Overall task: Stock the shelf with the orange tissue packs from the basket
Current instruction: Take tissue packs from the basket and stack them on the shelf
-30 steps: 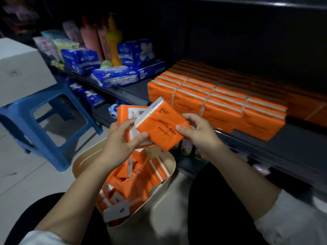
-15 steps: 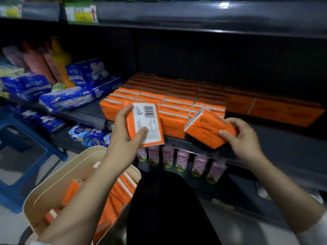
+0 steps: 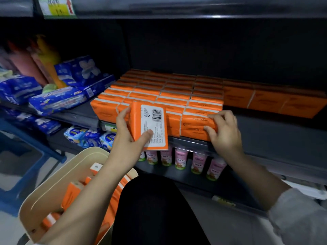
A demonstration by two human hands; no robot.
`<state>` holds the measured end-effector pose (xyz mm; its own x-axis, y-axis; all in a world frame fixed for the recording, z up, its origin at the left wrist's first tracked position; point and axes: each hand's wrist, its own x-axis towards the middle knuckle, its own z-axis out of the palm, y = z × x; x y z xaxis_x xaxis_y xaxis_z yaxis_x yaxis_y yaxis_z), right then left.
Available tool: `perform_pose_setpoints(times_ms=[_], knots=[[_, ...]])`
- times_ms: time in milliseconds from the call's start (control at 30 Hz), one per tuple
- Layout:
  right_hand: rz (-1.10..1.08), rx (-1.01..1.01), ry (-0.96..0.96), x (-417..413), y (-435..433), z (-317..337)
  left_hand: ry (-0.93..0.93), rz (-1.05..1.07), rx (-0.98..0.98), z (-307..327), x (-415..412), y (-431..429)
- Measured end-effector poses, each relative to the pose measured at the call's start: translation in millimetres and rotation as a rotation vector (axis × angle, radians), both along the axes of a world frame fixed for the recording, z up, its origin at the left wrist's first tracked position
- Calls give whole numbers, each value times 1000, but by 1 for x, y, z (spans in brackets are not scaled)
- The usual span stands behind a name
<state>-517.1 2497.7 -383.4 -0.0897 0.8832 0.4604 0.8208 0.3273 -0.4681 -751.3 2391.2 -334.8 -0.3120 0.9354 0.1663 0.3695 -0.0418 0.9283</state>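
L hand [image 3: 126,138] grip curled round flat orange pack [image 3: 135,119], white barcode label [image 3: 154,124] facing cam, before shelf [image 3: 265,133]; R hand [image 3: 225,133] grip pinching front-row pack [image 3: 193,127]; forearm [image 3: 85,200] hides part of cream basket [image 3: 51,190]; rear rows [image 3: 159,80] dim

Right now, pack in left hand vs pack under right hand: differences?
1. The left-hand pack is held off the shelf; the right-hand pack sits on the shelf's front edge, in the row.
2. The left-hand pack shows its white barcode label; the right-hand pack shows an orange face with no label.
Shared: both are orange, each gripped by one of the hands, left hand and right hand.
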Motion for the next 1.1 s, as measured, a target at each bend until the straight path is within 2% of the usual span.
perform_pose_setpoints(times_ms=[367,500,567,633,733,767,833,900,967,1100], knots=[[4,-33,-116,5,1,0,-57,-52,-27,-1,6,12],[-11,-33,-21,5,-9,14,-34,-65,-50,3,11,13],[1,-20,120,2,-17,27,27,-57,-18,7,15,13],[50,-117,379,-4,-24,42,151,-56,60,13,21,12],[223,-592,909,-15,-36,64,491,-120,265,22,29,9],[266,-749,1018,-17,-39,69,613,-162,330,23,31,7],[341,-930,1154,-17,-44,75,832,-201,418,24,31,5],[389,-995,1285,-16,-46,76,951,-208,469,24,30,2],[402,-1033,1367,-16,-48,74,991,-225,514,25,29,-2],[422,-1057,1341,-16,-52,68,1014,-209,581,22,25,-2]])
